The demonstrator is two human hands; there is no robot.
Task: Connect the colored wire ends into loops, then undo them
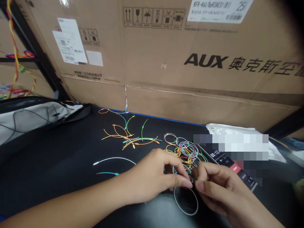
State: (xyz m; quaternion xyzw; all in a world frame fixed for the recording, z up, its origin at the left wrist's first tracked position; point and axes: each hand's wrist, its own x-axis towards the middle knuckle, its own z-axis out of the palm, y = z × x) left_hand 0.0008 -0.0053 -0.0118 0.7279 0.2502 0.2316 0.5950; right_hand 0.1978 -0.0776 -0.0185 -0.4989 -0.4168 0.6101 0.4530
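A thin white wire loop (198,204) hangs below the fingertips of both hands. My left hand (163,172) pinches its upper part between thumb and fingers. From the other side, my right hand (218,186) pinches the same loop, its thumb and forefinger close to the left fingertips. The join of the loop is mostly hidden by the fingers. Just behind the hands lies a heap of coloured wire loops (188,150), pink, blue, yellow and green, partly covered by the fingers.
Opened wires (136,143) in orange, yellow and green lie on the black table, left of the heap. A white wire (116,157) lies nearer my left forearm. A phone (234,167) and a white plastic bag (232,129) sit at right. Behind stands a large cardboard box (152,57).
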